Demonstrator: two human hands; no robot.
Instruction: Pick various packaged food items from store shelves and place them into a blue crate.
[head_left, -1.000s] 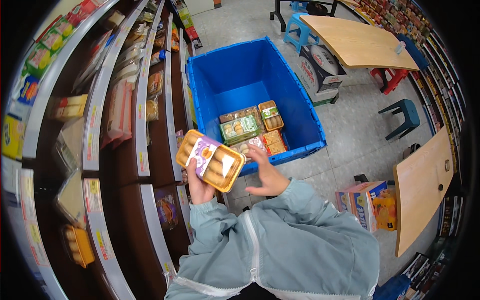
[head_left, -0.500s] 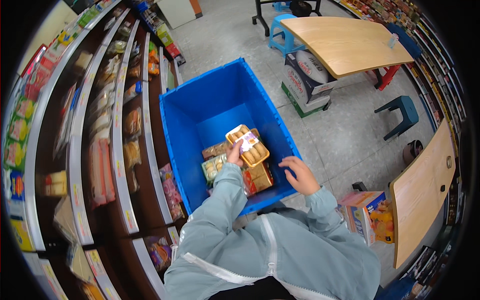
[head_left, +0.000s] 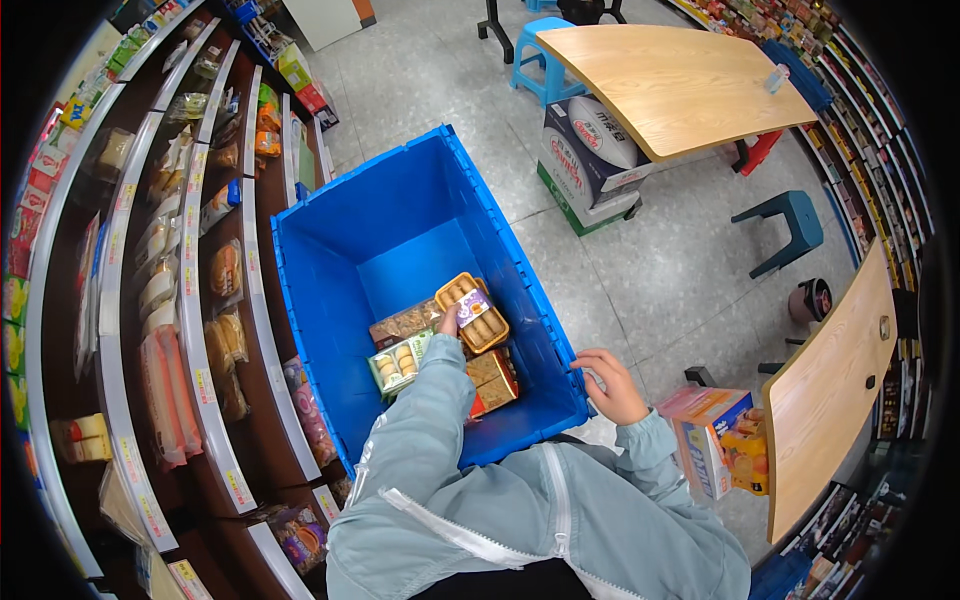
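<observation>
Down inside the blue plastic bin [head_left: 400, 170], my left hand [head_left: 449, 322] is closed on the edge of a yellow tray of finger-shaped pastries [head_left: 472, 313] with a purple and white label. Beneath and beside it lie a clear pack of round pastries [head_left: 398, 364], a pack of brown bars [head_left: 409, 323] and a golden-brown pack [head_left: 493, 383]. At the bin's right rim my right hand [head_left: 614, 388] is open, fingers loosely bent, the fingertips at or just over the edge.
Shelves of packaged bread [head_left: 228, 270] run along the left, close to the bin. To the right are a wooden table [head_left: 680, 85], a dark carton [head_left: 590, 150], a teal stool [head_left: 790, 225], a second table [head_left: 840, 390] and an orange-and-white box [head_left: 705, 430].
My left hand has lowered the pastry tray deeper into the bin, down among the other packs. My right hand has shifted slightly outward along the rim. The whole view has turned a little.
</observation>
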